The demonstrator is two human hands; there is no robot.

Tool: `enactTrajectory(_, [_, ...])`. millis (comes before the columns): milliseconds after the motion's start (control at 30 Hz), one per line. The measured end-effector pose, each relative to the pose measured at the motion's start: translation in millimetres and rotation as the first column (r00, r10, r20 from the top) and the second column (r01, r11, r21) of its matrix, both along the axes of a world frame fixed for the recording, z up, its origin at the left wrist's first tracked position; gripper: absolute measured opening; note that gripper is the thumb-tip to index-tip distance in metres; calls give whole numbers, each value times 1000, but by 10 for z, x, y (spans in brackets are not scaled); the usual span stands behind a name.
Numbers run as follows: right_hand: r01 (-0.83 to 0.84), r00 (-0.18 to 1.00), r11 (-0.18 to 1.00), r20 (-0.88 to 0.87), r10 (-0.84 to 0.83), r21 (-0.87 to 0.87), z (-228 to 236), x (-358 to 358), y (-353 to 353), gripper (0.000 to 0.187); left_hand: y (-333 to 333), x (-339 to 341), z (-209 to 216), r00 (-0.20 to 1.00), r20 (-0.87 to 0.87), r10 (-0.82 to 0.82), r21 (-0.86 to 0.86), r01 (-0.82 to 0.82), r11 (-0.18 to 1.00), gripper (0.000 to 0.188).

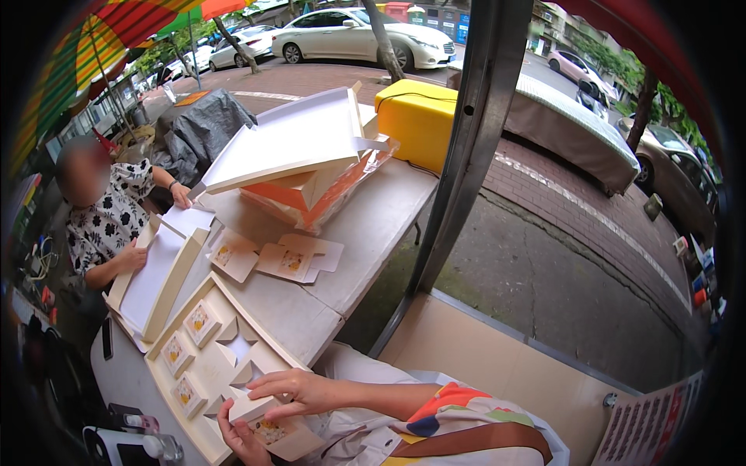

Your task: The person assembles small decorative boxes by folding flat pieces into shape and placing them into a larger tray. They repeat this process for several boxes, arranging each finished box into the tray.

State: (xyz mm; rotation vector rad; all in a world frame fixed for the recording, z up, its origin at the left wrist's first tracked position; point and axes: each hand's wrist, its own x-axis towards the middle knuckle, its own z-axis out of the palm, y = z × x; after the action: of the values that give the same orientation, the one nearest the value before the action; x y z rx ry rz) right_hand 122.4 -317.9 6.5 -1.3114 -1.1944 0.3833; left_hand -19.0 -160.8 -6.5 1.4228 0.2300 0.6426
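Low in the view I hold a small cream cardboard box (273, 432) with a printed picture on its face. My left hand (242, 439) grips it from the left side, thumb and fingers closed around it. My right hand (289, 391) is bent over its top, fingers touching the upper edge. Just beyond lies a large shallow cream tray (272, 359) with cut-out compartments. Several small printed boxes (200, 323) sit along its left side; cut-outs with folded flaps (239, 342) show beside them. Part of the tray's near end is hidden by my hands.
A co-worker (109, 210) at the left handles a long cream box (167, 268). Flat printed carton pieces (299, 258) lie on the table (373, 256). Large box lids (287, 140) are stacked beyond, next to a yellow bin (420, 120). A metal post (474, 147) stands right of the table.
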Motion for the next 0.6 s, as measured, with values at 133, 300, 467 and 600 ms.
enactTrajectory(133, [0, 1000, 995, 10, -1, 102, 65, -32, 24, 38, -9, -42, 25, 999, 10, 47, 21, -47, 999, 55])
enactTrajectory(300, [-55, 997, 997, -53, 58, 52, 110, -16, -11, 29, -22, -78, 6, 993, -37, 112, 98, -108, 989, 58])
enactTrajectory(467, [-107, 993, 987, 31, 111, -118, 226, 39, -42, 35, -58, -173, 73, 989, -150, 18, 173, 9, 985, 56])
enactTrajectory(600, [-201, 980, 943, -44, 197, -266, 285, 46, -71, 43, -113, -136, 225, 981, -193, 11, 278, 44, 960, 58])
